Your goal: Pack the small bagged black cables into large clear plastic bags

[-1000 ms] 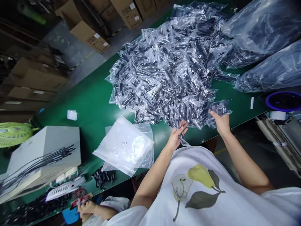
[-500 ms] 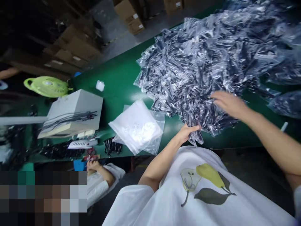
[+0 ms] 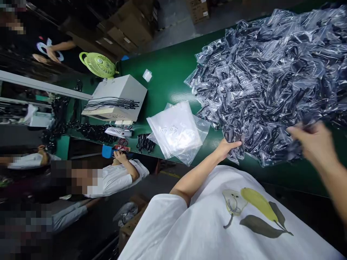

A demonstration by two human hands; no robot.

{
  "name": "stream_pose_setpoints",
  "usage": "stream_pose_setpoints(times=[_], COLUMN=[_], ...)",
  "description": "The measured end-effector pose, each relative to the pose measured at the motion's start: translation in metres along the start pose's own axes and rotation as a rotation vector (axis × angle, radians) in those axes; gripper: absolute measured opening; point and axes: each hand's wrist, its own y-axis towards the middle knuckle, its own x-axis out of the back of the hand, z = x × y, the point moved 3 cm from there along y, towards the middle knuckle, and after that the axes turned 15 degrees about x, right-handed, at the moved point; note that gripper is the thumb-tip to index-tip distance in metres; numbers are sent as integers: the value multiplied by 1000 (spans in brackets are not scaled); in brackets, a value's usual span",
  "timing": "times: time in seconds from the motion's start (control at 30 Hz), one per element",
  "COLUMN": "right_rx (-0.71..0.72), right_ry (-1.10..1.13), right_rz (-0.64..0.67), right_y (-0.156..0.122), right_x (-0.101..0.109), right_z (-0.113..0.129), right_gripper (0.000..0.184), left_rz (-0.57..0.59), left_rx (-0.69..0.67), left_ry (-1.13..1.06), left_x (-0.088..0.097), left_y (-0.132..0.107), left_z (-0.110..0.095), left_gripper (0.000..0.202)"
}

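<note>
A large heap of clear plastic bags with black cables (image 3: 252, 83) inside covers the right part of the green table. My left hand (image 3: 227, 148) is closed around a bagged cable (image 3: 233, 135) at the heap's near left corner, thumb stretched across it. Over the near right side of the heap, my right hand (image 3: 316, 141) is blurred by motion with its fingers curled. A smeared dark bagged cable (image 3: 294, 148) hangs at its fingers and appears held. Flat clear plastic bags (image 3: 176, 126) lie stacked to the left of my left hand.
On the left stand a white box-shaped machine (image 3: 119, 94) with black cables on top, a green fan (image 3: 99, 65) and a white power strip (image 3: 118, 132). Black cable bundles (image 3: 145, 143) lie by the table edge. A seated co-worker (image 3: 119, 177) is at the left; cartons (image 3: 130, 25) stand behind.
My view has shifted left, so the table's things appear further right. My right hand has moved right and down along the heap, its fingers now curled. The left hand keeps its grip.
</note>
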Motion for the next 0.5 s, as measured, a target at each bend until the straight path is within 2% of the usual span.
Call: stream_pose_setpoints(times=[0.07, 0.1, 0.17, 0.23, 0.33, 0.43, 0.5], right_rx=[-150, -175, -158, -83, -46, -236, -345], right_ry=[195, 307, 432, 407, 298, 451, 571], right_rz=[168, 197, 140, 127, 208, 236, 253], right_y=[-45, -62, -82, -91, -100, -112, -119], right_x=[-52, -74, -104, -118, -130, -146, -155], right_z=[15, 23, 32, 35, 34, 35, 41], right_gripper=[45, 48, 45, 46, 53, 45, 41], left_rz=[37, 63, 108, 122, 94, 72, 102], left_rx=[31, 53, 83, 91, 91, 130, 138], left_ry=[-4, 8, 37, 54, 44, -17, -67], left_x=[-4, -6, -9, -8, 6, 26, 38], left_y=[-2, -5, -12, -20, -35, -50, -60], left_z=[3, 5, 8, 7, 4, 2, 0], left_gripper=[55, 56, 58, 57, 56, 54, 54])
